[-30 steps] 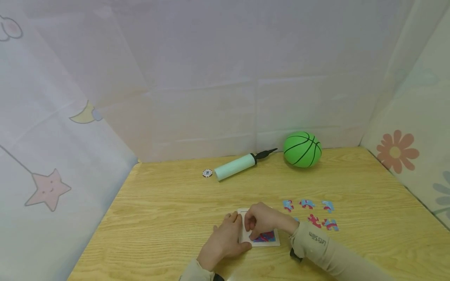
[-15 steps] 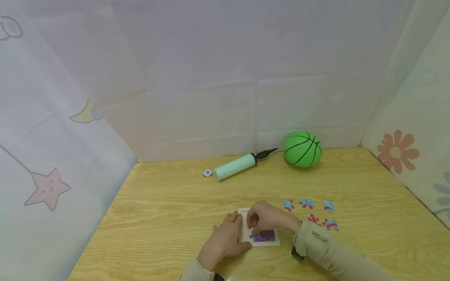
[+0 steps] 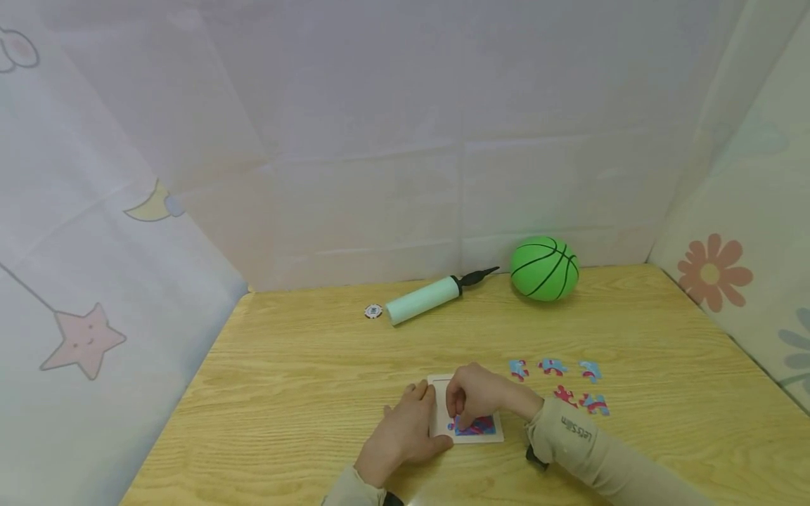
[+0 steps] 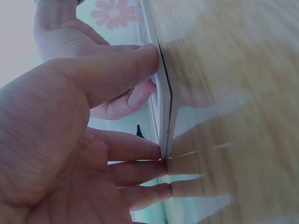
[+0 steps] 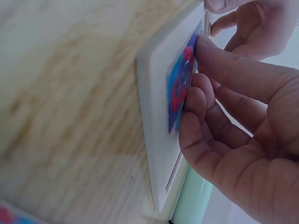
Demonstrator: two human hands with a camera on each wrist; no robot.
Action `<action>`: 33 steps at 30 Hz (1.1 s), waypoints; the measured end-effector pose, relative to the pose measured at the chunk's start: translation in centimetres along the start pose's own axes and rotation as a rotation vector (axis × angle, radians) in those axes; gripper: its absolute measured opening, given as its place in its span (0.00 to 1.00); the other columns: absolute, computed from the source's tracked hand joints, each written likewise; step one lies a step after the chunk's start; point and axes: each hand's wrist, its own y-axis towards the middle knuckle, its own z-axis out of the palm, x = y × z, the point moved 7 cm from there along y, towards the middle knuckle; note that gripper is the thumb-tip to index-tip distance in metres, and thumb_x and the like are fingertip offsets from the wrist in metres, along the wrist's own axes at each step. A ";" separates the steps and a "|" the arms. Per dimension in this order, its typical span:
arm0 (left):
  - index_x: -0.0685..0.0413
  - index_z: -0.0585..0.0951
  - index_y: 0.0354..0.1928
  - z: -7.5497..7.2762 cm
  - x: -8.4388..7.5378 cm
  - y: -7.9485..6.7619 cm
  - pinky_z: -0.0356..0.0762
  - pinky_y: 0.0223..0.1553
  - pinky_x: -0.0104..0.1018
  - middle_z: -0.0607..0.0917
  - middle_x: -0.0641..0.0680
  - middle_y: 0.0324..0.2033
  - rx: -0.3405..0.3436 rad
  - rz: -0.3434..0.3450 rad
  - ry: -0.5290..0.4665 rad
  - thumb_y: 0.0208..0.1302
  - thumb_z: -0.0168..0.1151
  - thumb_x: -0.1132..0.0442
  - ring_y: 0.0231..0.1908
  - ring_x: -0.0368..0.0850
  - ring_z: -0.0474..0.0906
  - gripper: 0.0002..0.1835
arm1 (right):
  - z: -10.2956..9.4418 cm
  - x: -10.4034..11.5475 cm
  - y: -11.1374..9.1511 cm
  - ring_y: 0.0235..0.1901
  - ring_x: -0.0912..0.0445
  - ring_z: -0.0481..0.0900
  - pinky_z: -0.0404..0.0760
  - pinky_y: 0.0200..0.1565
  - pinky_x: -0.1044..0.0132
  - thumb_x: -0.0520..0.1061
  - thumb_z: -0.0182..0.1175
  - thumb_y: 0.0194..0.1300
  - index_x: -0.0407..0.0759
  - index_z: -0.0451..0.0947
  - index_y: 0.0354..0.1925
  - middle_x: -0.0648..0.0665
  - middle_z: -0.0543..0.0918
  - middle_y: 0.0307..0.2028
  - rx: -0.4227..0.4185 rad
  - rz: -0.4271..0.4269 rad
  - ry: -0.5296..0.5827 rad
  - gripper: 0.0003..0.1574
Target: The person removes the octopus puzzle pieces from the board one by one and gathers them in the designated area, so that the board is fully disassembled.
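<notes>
A white puzzle tray (image 3: 441, 429) lies on the table, with red, blue and purple puzzle pieces (image 3: 484, 426) in its near right part. My left hand (image 3: 407, 430) rests along the tray's left edge with its fingers nearly straight; the left wrist view shows the thumb (image 4: 140, 59) against the edge. Over the tray is my right hand (image 3: 477, 393), its fingers curled. In the right wrist view the right thumb (image 5: 212, 53) presses on the laid pieces, with the bent fingertips close by. No piece shows lifted between thumb and fingers. A rounded knob shows left of the thumb.
Several loose puzzle pieces (image 3: 564, 396) lie to the right of the tray, by my right forearm. Farther back are a poker chip (image 3: 373, 311), a mint-green hand pump (image 3: 425, 301) with a black nozzle, and a green ball (image 3: 545, 269) near the back cloth.
My right hand has shifted slightly right, and its thumb has moved from the left end of the laid pieces onto their surface, uncovering the knob. My left hand stays put.
</notes>
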 end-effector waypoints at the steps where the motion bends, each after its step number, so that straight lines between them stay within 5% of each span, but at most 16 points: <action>1: 0.67 0.63 0.68 0.0 0.0 0.0 0.63 0.47 0.76 0.63 0.63 0.68 0.000 0.002 0.001 0.54 0.69 0.44 0.67 0.60 0.58 0.47 | 0.0 -0.1 0.0 0.19 0.70 0.70 0.73 0.26 0.75 0.33 0.76 0.42 0.42 0.82 0.22 0.56 0.77 0.17 0.001 0.002 0.002 0.11; 33: 0.65 0.62 0.69 0.0 0.1 0.1 0.63 0.49 0.76 0.62 0.62 0.69 0.021 0.000 -0.014 0.55 0.68 0.43 0.68 0.60 0.57 0.47 | 0.1 1.0 -0.7 0.20 0.69 0.66 0.71 0.26 0.75 0.36 0.77 0.42 0.42 0.79 0.24 0.54 0.76 0.20 0.004 -0.051 -0.072 0.15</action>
